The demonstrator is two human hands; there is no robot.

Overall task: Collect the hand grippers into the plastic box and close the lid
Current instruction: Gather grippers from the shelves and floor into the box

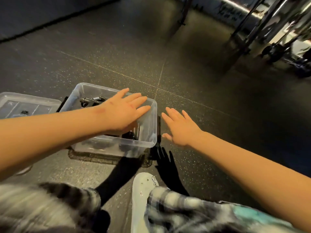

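While the clear rectangular plastic box (109,146) stands open on the dark speckled rubber floor (185,81), black spring-loaded hand grippers (91,100) are seen lying inside it. They are partly hidden under the left hand (124,110), which is spread flat above the opening with straight fingers and nothing held. The right hand (180,126) is also spread and empty, just beside the box's right wall. The clear flat plastic lid (25,105) is laid beside the box on its left. The lid is judged light, smooth and slightly flexible, best taken by opposite edges and pressed down at the corners.
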